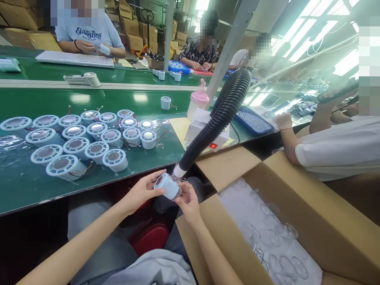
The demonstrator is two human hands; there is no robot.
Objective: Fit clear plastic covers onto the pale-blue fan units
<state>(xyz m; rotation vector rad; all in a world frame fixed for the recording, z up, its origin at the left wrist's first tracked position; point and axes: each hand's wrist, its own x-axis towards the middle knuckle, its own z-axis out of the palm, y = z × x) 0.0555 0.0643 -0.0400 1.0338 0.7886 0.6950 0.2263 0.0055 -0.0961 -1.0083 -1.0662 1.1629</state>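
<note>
I've got the blue round unit (166,186) between both hands over my lap, below the bench edge: left hand (142,192) fingertips pinch its near-left side, right hand (186,200) grips the clear end. Its axis runs L-R, rim tilted up-left; black hose (221,114) nozzle touches its top. Far off, a co-worker's shirt (89,33) reads "EasyBoy".
</note>
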